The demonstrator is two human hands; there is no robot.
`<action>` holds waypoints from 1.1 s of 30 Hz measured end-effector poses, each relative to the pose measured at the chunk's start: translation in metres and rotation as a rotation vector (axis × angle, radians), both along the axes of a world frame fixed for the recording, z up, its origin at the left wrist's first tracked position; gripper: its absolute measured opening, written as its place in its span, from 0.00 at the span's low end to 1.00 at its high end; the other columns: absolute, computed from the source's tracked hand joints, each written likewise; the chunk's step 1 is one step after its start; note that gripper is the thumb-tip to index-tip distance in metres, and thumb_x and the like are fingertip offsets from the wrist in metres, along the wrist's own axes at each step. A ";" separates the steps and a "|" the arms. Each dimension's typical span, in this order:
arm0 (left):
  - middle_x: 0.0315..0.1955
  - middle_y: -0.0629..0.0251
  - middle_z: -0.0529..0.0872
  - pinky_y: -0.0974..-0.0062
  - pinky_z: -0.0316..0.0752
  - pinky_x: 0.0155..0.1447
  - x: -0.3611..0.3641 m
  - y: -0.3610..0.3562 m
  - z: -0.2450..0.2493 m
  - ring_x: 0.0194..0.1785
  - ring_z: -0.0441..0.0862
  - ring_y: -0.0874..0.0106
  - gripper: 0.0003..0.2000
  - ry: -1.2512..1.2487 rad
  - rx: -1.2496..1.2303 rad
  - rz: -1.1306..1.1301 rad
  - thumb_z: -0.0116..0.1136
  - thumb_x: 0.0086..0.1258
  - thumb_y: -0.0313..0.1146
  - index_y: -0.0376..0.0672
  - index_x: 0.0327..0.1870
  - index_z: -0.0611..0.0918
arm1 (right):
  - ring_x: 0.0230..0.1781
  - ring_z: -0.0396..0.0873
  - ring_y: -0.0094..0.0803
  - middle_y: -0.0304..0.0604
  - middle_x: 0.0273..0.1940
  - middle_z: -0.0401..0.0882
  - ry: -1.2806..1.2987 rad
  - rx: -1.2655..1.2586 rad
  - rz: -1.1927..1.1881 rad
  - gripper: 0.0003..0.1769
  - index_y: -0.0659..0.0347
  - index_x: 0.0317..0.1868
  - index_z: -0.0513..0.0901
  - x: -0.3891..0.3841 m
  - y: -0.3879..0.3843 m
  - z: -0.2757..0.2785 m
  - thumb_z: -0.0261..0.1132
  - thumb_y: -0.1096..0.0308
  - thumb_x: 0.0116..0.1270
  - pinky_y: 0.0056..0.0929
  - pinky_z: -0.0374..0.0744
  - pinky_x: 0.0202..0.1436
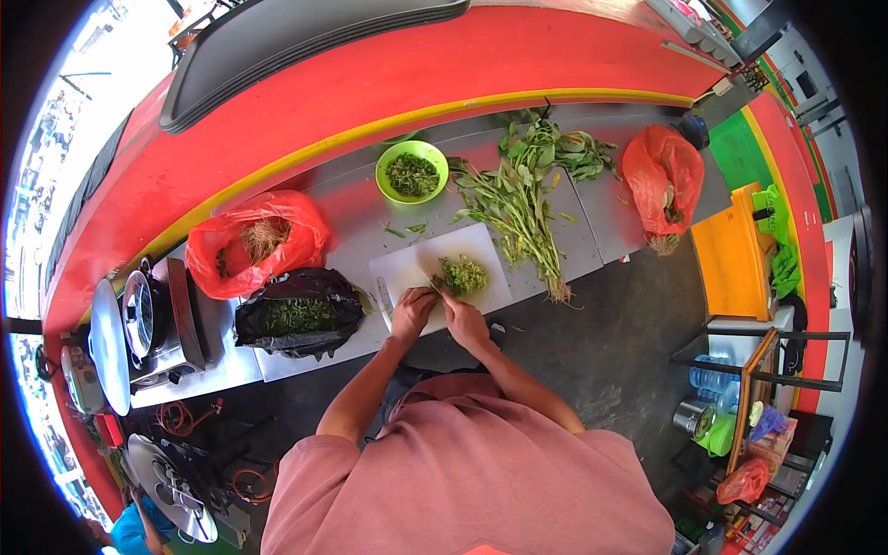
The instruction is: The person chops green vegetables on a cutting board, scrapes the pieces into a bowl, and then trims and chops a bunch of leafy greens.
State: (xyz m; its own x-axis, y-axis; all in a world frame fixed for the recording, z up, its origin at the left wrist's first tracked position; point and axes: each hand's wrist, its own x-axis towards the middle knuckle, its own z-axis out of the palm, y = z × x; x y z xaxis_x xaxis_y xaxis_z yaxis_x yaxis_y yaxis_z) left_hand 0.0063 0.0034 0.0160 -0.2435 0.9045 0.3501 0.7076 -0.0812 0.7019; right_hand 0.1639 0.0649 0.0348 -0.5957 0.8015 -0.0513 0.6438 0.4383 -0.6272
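Note:
A white cutting board (393, 268) lies on the metal table with a pile of chopped greens (465, 275) on its right half. My left hand (413, 313) is closed at the board's near side, holding a small bunch of green stalks (437, 280) against it. My right hand (465, 322) is closed just beside it, gripping a knife (427, 274) of which only a thin part of the blade shows; its handle is hidden in the hand. The fingers of both hands almost meet at the pile's left edge.
Uncut leafy stalks with roots (527, 203) lie right of the board. Behind it stands a green bowl (383, 178) of chopped greens. A red bag (205, 248) and a black bag (252, 326) of greens sit left, near a stove (176, 310). Another red bag (659, 171) is far right.

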 end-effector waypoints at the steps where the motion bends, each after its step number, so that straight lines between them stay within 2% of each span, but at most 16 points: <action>1: 0.44 0.63 0.87 0.62 0.79 0.56 0.001 0.000 0.000 0.50 0.84 0.59 0.07 -0.006 -0.003 0.009 0.67 0.61 0.24 0.40 0.40 0.87 | 0.34 0.84 0.59 0.61 0.34 0.85 0.026 -0.039 -0.014 0.19 0.52 0.65 0.80 0.003 0.000 0.005 0.57 0.60 0.77 0.53 0.81 0.36; 5: 0.45 0.63 0.87 0.62 0.80 0.55 0.004 -0.002 0.000 0.50 0.84 0.59 0.07 -0.032 -0.035 0.031 0.66 0.61 0.23 0.40 0.40 0.88 | 0.35 0.84 0.61 0.62 0.32 0.84 0.074 -0.150 -0.057 0.18 0.55 0.62 0.82 0.013 -0.006 0.020 0.57 0.60 0.78 0.54 0.80 0.36; 9: 0.44 0.63 0.87 0.62 0.80 0.55 0.003 -0.001 -0.001 0.49 0.84 0.59 0.07 -0.027 -0.004 0.031 0.67 0.60 0.23 0.39 0.39 0.88 | 0.35 0.83 0.61 0.63 0.34 0.84 0.047 -0.170 -0.050 0.18 0.55 0.62 0.82 0.014 -0.010 0.019 0.56 0.60 0.78 0.54 0.80 0.36; 14: 0.43 0.63 0.87 0.62 0.80 0.55 0.002 -0.001 -0.006 0.49 0.84 0.59 0.07 -0.033 -0.009 0.012 0.67 0.60 0.23 0.39 0.40 0.88 | 0.34 0.84 0.59 0.61 0.34 0.85 0.009 -0.026 -0.007 0.19 0.53 0.63 0.82 0.013 -0.010 -0.005 0.56 0.62 0.77 0.53 0.81 0.36; 18: 0.43 0.63 0.87 0.61 0.79 0.55 0.003 -0.003 -0.004 0.49 0.84 0.59 0.07 0.010 -0.005 0.018 0.67 0.60 0.24 0.40 0.40 0.88 | 0.34 0.85 0.59 0.60 0.33 0.85 -0.084 0.011 0.018 0.19 0.50 0.64 0.81 -0.002 -0.002 0.005 0.57 0.61 0.76 0.53 0.82 0.37; 23: 0.43 0.62 0.88 0.61 0.79 0.55 0.007 -0.006 -0.002 0.50 0.84 0.59 0.07 0.035 0.036 0.085 0.67 0.61 0.25 0.40 0.40 0.88 | 0.35 0.84 0.60 0.61 0.33 0.85 0.023 -0.075 -0.021 0.19 0.48 0.64 0.82 -0.008 0.005 0.004 0.57 0.59 0.77 0.54 0.82 0.37; 26: 0.43 0.61 0.88 0.62 0.79 0.55 0.003 -0.004 -0.005 0.50 0.85 0.58 0.07 -0.018 0.016 0.037 0.67 0.61 0.24 0.40 0.40 0.88 | 0.36 0.84 0.59 0.62 0.34 0.85 0.090 -0.090 -0.034 0.19 0.48 0.64 0.82 0.005 0.000 0.006 0.57 0.58 0.78 0.54 0.81 0.38; 30: 0.42 0.61 0.88 0.62 0.80 0.55 0.000 -0.003 -0.002 0.49 0.85 0.58 0.07 -0.023 0.017 0.011 0.67 0.61 0.24 0.39 0.39 0.87 | 0.36 0.84 0.59 0.62 0.34 0.85 0.099 -0.140 -0.018 0.19 0.50 0.64 0.81 0.014 -0.009 0.011 0.56 0.59 0.78 0.54 0.81 0.38; 33: 0.41 0.61 0.89 0.62 0.80 0.54 0.002 -0.003 -0.001 0.48 0.85 0.58 0.06 -0.002 0.034 0.017 0.67 0.60 0.23 0.38 0.39 0.87 | 0.37 0.84 0.59 0.62 0.34 0.85 0.010 -0.150 -0.030 0.20 0.51 0.65 0.80 0.015 -0.012 0.009 0.56 0.60 0.78 0.54 0.81 0.38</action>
State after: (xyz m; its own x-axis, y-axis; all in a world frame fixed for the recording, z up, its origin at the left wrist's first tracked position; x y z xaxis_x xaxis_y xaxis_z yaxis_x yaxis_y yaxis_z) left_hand 0.0079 0.0008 0.0149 -0.2592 0.8880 0.3799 0.7075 -0.0932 0.7006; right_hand 0.1788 0.0531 0.0434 -0.5726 0.8028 -0.1661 0.6489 0.3201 -0.6903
